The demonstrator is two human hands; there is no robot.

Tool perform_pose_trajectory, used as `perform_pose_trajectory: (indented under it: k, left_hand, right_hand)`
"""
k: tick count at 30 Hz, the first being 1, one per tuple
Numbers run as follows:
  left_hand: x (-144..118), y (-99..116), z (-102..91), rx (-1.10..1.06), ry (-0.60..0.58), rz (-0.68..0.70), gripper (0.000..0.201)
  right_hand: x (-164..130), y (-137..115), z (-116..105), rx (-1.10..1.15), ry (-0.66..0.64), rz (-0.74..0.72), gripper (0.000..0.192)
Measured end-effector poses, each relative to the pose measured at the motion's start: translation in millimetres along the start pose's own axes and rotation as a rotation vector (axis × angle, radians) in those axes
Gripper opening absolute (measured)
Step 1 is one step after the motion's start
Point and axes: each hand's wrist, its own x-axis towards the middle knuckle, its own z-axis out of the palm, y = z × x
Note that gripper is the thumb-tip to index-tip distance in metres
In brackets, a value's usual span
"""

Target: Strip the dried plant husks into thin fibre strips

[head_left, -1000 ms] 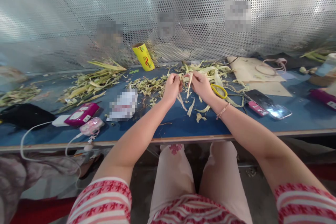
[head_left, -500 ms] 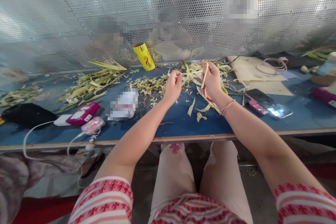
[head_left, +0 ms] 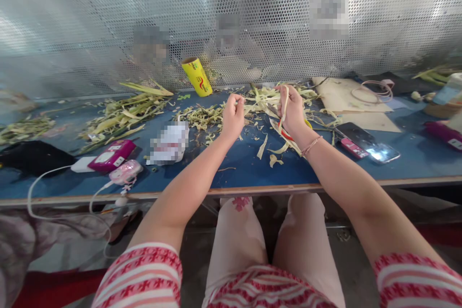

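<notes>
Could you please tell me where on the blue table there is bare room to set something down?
The blue table is bare along the near edge below the hands, between the blurred white packet and the phone, apart from a few husk scraps. It is also bare right of the phone. The husk piles crowd the back; the pink devices and cables crowd the left.

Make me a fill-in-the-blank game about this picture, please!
1. The right hand holds pale leaf strips and scissors with ____ handles.
2. The yellow roll stands against the ____ metal screen.
3. The table top is colored ____.
4. The black phone lies on the person's ____ side.

Missing words: red; perforated; blue; right
</notes>
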Motion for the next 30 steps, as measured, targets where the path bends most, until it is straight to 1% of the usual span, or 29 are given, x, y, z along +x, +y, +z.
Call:
perform_pose_trajectory:
  k: [3, 5, 9, 11, 15, 19, 22, 25, 27, 30]
  left_hand:
    - [3.4, -6.2, 0.1, -0.039, 0.007, -0.005, 0.022]
    - [4.1, -7.2, -0.9, -0.005, -0.003, 0.037, 0.022]
    - [3.0, -4.2, -3.4, 0.092, -0.108, 0.162, 0.019]
    - [2.4, -3.2, -3.8, 0.106, -0.162, 0.196, 0.015]
    - [2.4, -1.6, -5.8, 0.112, -0.251, 0.191, 0.011]
    - [3.9, 2.0, -10.4, 0.134, -0.292, 0.182, 0.011]
    - [5.7, 1.1, -11.5, 0.135, -0.294, 0.15, 0.012]
    - [6.8, -4.1, -7.8, 0.078, -0.291, 0.078, 0.015]
    - [6.8, -6.8, -3.1, -0.029, -0.308, -0.024, 0.019]
    - [5.8, -5.8, 4.2, -0.236, -0.324, -0.224, 0.022]
  right_hand:
    - [0.0, 1.1, 1.6, -0.006, 0.005, -0.006, 0.051]
    - [0.9, -0.2, 0.8, 0.006, 0.018, -0.006, 0.051]
    - [4.1, -5.8, -4.5, 0.114, 0.071, 0.05, 0.045]
    - [5.8, -7.7, -7.4, 0.161, 0.091, 0.078, 0.042]
    - [8.2, -7.7, -11.4, 0.179, 0.102, 0.089, 0.036]
    - [8.8, -8.2, -11.8, 0.166, 0.085, 0.093, 0.033]
    - [8.4, -10.6, -10.7, 0.172, 0.101, 0.112, 0.031]
    - [6.1, -11.5, -9.4, 0.165, 0.073, 0.075, 0.033]
    - [3.3, -10.4, -7.9, 0.14, 0.031, 0.016, 0.036]
    - [-1.4, -6.7, -3.8, 0.102, -0.021, -0.035, 0.04]
